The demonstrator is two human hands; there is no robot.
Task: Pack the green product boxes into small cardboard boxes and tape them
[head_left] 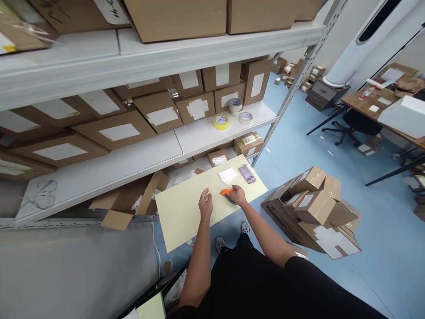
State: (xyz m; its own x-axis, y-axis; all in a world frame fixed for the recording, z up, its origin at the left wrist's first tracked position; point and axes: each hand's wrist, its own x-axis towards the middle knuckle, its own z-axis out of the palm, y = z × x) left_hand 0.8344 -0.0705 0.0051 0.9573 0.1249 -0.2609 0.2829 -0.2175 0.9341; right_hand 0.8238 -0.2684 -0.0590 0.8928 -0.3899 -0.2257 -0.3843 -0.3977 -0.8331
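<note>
My right hand [238, 195] is closed around an orange and dark handheld tool [227, 192], which looks like a tape dispenser, low over the pale yellow board [184, 208]. To its left my left hand [205, 204] hovers above the same board with fingers loosely bent and apart, holding nothing. A white sheet of paper [227, 175] lies on the board just beyond the tool. Near the board's right end there is a purple item [247, 173], blurred out by pixels.
Metal shelving [139, 159] with labelled cardboard boxes [195, 109] rises in front. Yellow tape [221, 122] and two pale tape rolls [245, 118] sit on its middle shelf. Stacked cartons [314, 206] stand on the floor at right; a desk [372, 99] is farther back. An opened carton [133, 199] lies at left.
</note>
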